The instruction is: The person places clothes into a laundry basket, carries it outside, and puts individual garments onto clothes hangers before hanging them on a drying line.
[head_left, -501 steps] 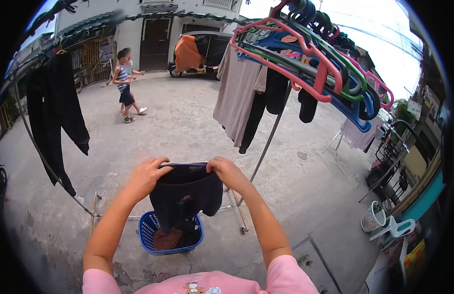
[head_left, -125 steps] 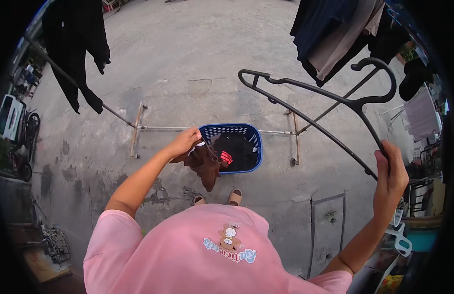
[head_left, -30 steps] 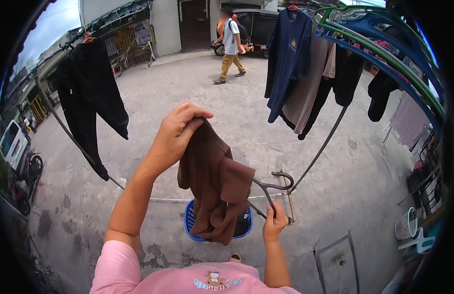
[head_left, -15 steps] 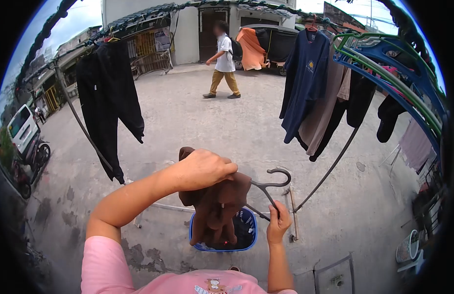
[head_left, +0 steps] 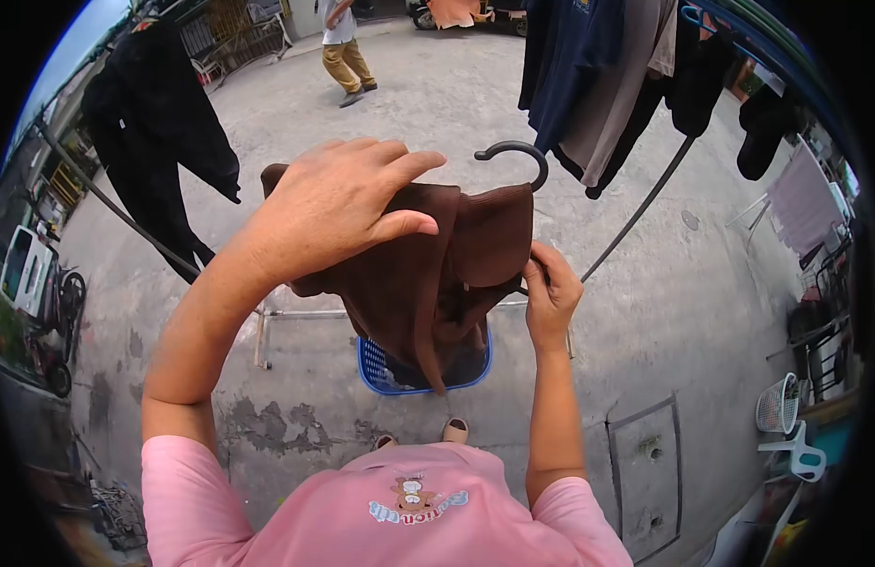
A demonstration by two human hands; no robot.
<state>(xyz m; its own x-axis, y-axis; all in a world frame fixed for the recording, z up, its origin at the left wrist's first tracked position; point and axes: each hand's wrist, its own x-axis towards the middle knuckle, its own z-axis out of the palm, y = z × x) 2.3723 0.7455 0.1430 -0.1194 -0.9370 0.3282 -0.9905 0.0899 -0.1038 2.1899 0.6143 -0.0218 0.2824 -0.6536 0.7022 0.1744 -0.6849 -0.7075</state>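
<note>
Head view: L hand is up on the L, fingers open, thumb & index well apart, over the brown garment; can't tell if the palm touches cloth. R hand, a bit lower on the R, has fingers closed on the black hanger, approx. by its lower R part. Hook sticks up above the garment's R end; most of the rest is hidden by cloth. Garment is bunched betw. both hands, partly covering the blue basket, w/ a strip dangling toward the near rim. Basket's on the concrete ground, dark stuff inside.

Far L: black pants hanging. Far R: navy shirt, then grey shirt & more black clothes. Far, L of centre: a person in tan pants, head out of view. R side: white basket near white chair. Near: wearer's pink shirt.
</note>
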